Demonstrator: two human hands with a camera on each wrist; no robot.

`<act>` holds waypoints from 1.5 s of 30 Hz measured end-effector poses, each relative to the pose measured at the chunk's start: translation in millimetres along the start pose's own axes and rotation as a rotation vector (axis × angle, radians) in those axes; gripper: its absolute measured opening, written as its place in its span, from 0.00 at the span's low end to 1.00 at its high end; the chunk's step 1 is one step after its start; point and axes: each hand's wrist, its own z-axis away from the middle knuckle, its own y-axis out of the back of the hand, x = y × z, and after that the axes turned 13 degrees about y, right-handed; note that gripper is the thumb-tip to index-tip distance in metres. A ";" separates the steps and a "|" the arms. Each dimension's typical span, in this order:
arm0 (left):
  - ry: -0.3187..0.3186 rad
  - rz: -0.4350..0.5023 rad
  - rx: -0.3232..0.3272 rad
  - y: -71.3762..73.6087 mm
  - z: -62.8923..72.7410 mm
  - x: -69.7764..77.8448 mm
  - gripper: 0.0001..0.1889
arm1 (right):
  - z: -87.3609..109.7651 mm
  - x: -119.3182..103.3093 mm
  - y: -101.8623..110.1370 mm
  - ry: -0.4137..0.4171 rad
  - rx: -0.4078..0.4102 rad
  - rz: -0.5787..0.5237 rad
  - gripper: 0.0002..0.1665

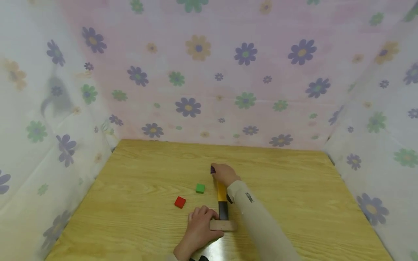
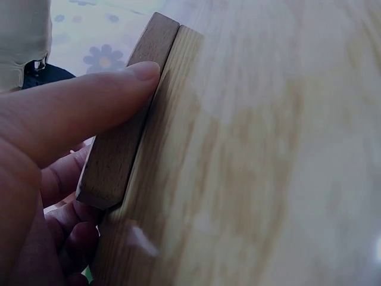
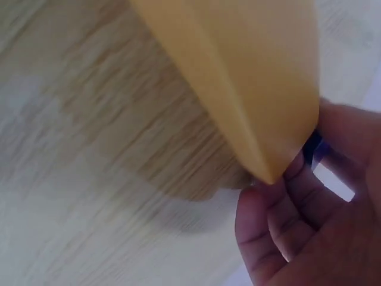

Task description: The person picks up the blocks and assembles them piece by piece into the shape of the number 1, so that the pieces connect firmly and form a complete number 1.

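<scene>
On the table, a plain wooden block (image 1: 222,225) lies crosswise at the near end of a black block (image 1: 223,210). My left hand (image 1: 200,226) grips its left end, and the left wrist view shows the thumb (image 2: 113,98) along the block's near side. A yellow block (image 1: 222,191) continues the line beyond the black one. At its far end my right hand (image 1: 225,174) holds a small purple block (image 1: 213,169), mostly covered by the fingers. In the right wrist view the fingertips (image 3: 253,208) are at the yellow block's tip. Left of this line lie a green block (image 1: 200,188) and a red block (image 1: 180,202).
The wood-grain table (image 1: 137,174) is enclosed at the back and both sides by flower-printed cloth (image 1: 215,87). My right sleeve (image 1: 261,221) passes along the right of the block line. A dark object (image 1: 204,258) shows at the bottom edge near my left wrist.
</scene>
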 end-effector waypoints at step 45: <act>0.015 -0.022 0.003 3.0 0.0 4.8 0.21 | 14.5 38.2 -1.6 -0.211 0.098 -0.442 0.23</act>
